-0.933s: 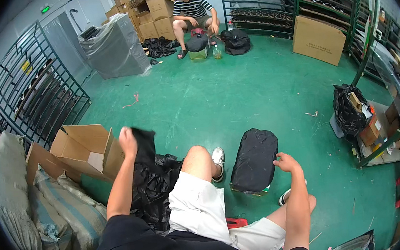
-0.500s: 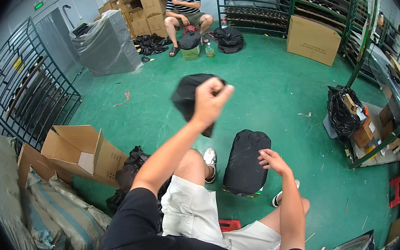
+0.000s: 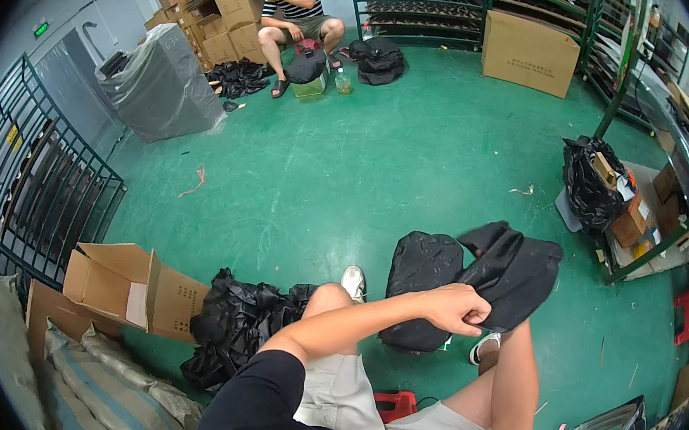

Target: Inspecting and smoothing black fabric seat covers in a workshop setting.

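I sit on a low red stool [image 3: 392, 405] over a green floor. My left hand [image 3: 458, 308] reaches across my knees and is closed on a crumpled black fabric cover [image 3: 520, 268]. The cover hangs over the right side of a stuffed black bag [image 3: 421, 282] that lies on the floor by my feet. My right forearm [image 3: 514, 381] rises from the lower edge to the cover's underside. Its hand is hidden behind my left hand and the fabric. A heap of more black covers [image 3: 238, 320] lies by my left knee.
An open cardboard box [image 3: 119, 282] and filled sacks [image 3: 105, 395] stand at my left, with metal racks [image 3: 19, 196] behind them. A black bin bag [image 3: 590, 183] with boxes sits at the right. Another person [image 3: 299, 4] sits far off among cartons.
My left hand lifted a black cover from the heap at my left, swung it high, and brought it down to the right over the black bag. My right hand left the bag's top.
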